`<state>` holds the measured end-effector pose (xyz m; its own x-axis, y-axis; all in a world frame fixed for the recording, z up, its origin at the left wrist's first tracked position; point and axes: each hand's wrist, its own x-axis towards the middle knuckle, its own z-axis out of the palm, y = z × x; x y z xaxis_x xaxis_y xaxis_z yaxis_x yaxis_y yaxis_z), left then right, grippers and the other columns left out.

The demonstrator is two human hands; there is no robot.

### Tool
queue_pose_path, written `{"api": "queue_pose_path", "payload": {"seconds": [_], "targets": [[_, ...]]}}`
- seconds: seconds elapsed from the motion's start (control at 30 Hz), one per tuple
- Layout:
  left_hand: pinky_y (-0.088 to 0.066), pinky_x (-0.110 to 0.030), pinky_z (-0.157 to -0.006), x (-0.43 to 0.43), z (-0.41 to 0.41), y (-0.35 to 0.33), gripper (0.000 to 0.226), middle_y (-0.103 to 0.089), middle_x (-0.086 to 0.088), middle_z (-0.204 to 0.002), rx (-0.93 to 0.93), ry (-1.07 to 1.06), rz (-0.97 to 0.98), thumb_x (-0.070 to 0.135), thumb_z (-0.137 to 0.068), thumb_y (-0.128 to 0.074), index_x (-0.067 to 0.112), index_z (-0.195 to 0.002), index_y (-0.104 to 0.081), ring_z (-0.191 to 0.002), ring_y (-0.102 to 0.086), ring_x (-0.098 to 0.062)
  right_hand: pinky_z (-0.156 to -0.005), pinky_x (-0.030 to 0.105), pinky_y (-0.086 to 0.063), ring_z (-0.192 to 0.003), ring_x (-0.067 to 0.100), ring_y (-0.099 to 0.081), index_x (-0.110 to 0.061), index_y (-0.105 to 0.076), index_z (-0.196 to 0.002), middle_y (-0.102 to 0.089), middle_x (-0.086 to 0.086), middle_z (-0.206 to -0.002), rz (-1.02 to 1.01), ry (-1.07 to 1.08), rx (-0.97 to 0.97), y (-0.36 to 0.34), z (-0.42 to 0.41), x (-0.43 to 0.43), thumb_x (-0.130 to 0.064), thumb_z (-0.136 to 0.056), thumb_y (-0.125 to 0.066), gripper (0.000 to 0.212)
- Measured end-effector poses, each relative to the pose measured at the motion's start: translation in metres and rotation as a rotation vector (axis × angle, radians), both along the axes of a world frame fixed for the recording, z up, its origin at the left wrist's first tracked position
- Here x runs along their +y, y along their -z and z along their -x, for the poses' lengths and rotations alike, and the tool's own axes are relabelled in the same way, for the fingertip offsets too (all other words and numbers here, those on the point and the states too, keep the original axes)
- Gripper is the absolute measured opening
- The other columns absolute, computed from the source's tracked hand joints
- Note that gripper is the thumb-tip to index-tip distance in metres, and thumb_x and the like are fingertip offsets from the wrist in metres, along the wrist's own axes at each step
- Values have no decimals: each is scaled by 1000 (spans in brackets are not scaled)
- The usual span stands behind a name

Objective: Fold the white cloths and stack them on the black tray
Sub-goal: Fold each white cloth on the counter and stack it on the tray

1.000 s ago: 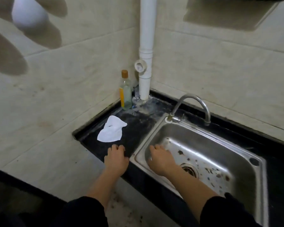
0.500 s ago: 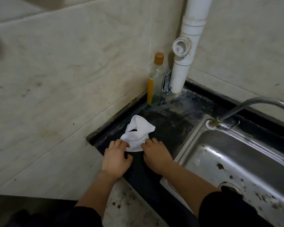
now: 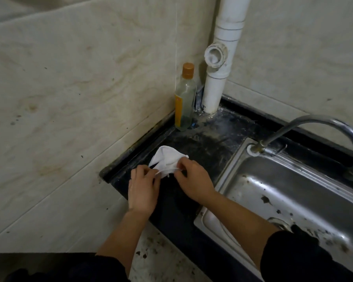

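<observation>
White cloth (image 3: 168, 157) long axis L-R; left hand (image 3: 143, 190), right hand (image 3: 194, 180) pinch it.

A second ago the right hand (image 3: 194, 180) was down in the sink (image 3: 283, 186) and the left hand (image 3: 143, 188) lay flat on the table (image 3: 208, 147) edge, with the white cloth (image 3: 167, 159) untouched. Both hands then came to the cloth's near edge. Now their fingers (image 3: 147, 169) pinch that edge and raise it slightly off the table, bunching the cloth between them.
</observation>
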<state>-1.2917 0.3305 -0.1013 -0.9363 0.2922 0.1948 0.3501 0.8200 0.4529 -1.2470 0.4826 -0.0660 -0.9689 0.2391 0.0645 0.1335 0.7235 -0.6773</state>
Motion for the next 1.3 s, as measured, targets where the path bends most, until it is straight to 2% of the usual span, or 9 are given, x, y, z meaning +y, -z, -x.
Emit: {"api": "queue_pose_path", "payload": {"seconds": [0.13,0.23,0.3,0.4,0.6,0.77,0.93,1.17,1.3], "targets": [[-29,-12,-87,28,-22,-40,17,-58,-4,-115,-13,-9,-317,11,-94,-57,7,-107,-67,-111,-46,-18,-67,39,-46,-73,18,-52,-18,-49,-89,-57,5,-80,311,154,38,-43,-27,19,-20,-95,-48,6],[-32,0,-82,54,-54,-84,16,-58,3,-108,-44,88,-577,18,-93,-54,11,-103,-64,-102,-51,-10,-64,28,-43,-68,7,-50,-19,-51,-90,-55,-3,-77,455,270,115,-77,-64,38,-19,-98,-49,7],[-39,-2,-74,72,-83,-112,19,-61,10,-96,-103,148,-742,28,-86,-50,18,-94,-63,-88,-55,0,-61,20,-42,-66,6,-51,-17,-53,-92,-58,-4,-76,515,337,151,-99,-100,50,-19,-98,-51,7],[-40,-11,-54,98,-127,-139,12,-55,10,-64,-217,207,-883,21,-80,-52,19,-69,-56,-60,-50,-1,-57,19,-42,-64,13,-53,-9,-58,-92,-61,7,-73,543,382,201,-121,-163,69,-15,-95,-58,7],[-32,-12,-48,141,-239,-164,19,-46,11,-52,-320,465,-854,18,-78,-52,15,-59,-47,-51,-39,-2,-63,21,-44,-65,17,-52,-4,-66,-90,-59,10,-72,624,497,145,-143,-317,93,2,-83,-70,10],[-31,-16,-49,162,-355,-170,19,-40,7,-53,-444,701,-803,18,-73,-51,9,-59,-43,-52,-36,-5,-57,14,-44,-51,3,-49,-5,-68,-81,-57,-8,-55,597,651,119,-141,-457,93,15,-74,-68,21],[-34,-16,-52,170,-475,-171,20,-42,9,-54,-513,941,-718,22,-75,-52,19,-57,-43,-53,-38,-4,-61,26,-42,-61,10,-51,-10,-72,-69,-58,2,-61,502,887,59,-132,-611,76,2,-75,-66,15],[-36,-25,-56,169,-621,-167,20,-47,0,-56,-620,1167,-657,23,-76,-56,16,-59,-49,-56,-42,-7,-73,33,-51,-74,19,-65,-8,-77,-71,-72,7,-73,616,1283,275,-133,-807,28,1,-74,-69,12],[-35,-20,-51,168,-696,-168,18,-49,4,-54,-706,1298,-588,23,-71,-56,14,-55,-51,-55,-42,-8,-63,27,-54,-72,22,-68,-5,-76,-69,-72,13,-75,754,1470,457,-141,-900,-11,3,-73,-72,9]]}}
